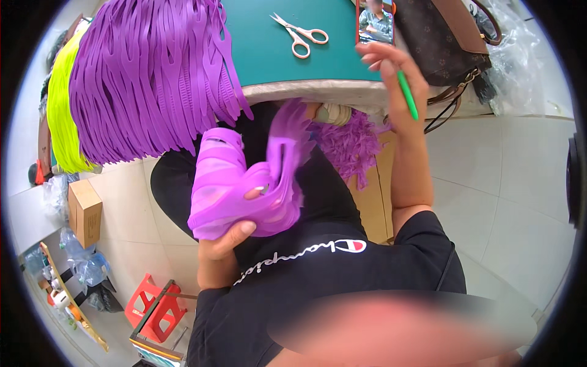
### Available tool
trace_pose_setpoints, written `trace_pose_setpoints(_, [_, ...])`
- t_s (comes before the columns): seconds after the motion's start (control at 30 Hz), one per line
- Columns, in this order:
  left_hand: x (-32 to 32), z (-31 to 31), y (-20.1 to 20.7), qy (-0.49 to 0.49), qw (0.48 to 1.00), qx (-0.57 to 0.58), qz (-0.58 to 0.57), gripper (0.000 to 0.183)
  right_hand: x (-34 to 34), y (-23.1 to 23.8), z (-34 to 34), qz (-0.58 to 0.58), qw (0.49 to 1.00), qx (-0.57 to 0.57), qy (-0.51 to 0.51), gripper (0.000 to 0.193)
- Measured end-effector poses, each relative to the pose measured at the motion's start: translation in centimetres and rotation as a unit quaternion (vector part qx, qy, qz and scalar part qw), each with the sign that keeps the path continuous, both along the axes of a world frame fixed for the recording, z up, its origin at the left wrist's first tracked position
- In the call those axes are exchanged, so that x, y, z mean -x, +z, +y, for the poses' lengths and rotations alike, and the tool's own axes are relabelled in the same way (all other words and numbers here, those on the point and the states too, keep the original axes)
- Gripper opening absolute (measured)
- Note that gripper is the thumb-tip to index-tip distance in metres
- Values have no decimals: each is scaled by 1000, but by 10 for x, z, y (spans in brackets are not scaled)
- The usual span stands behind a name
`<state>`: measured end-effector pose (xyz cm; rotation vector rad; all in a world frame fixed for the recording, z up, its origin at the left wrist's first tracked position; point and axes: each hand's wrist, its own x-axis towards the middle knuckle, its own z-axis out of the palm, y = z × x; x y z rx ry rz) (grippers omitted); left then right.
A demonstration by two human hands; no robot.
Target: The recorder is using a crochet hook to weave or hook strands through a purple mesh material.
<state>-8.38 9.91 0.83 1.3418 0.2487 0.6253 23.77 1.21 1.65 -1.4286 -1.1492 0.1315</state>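
My left hand point(229, 240) is wrapped round a bundle of soft purple rubbery straps point(223, 189), held above my lap. One end of the bundle fans up blurred toward the table edge. My right hand point(400, 79) is raised at the table's front edge, with a slim green pen-like tool point(407, 96) held in it. Its fingertips are at the lower end of a phone point(375, 27) with a lit picture; whether they touch it I cannot tell. To the left, a thick pile of purple straps point(147, 79) hangs over the table edge.
Scissors with pale pink handles point(300, 48) lie on the green tabletop point(263, 67). Yellow-green straps point(64, 116) hang beyond the purple pile. A brown handbag point(443, 55) stands right of the phone. Purple scraps point(348, 147) fill a carton point(374, 202) below the table. A red stool point(156, 306) stands lower left.
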Motion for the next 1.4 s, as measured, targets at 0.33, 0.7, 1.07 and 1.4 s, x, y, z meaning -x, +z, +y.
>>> trace_pose_setpoints(0.33, [-39, -4, -11, 112, 968, 219, 51, 54, 112, -36, 1, 369, 900, 24, 230, 12])
trace_pose_setpoints(0.7, [-37, -5, -18, 138, 960, 242, 6, 62, 140, -53, 5, 311, 932, -12, 183, 12])
trace_pose_setpoints(1.07, [-36, -6, -22, 146, 966, 212, -5, 65, 145, -52, 14, 360, 916, -17, 179, 14])
trace_pose_setpoints(1.4, [-39, -5, -19, 136, 968, 211, 13, 66, 140, -51, 14, 287, 943, 6, 166, 9])
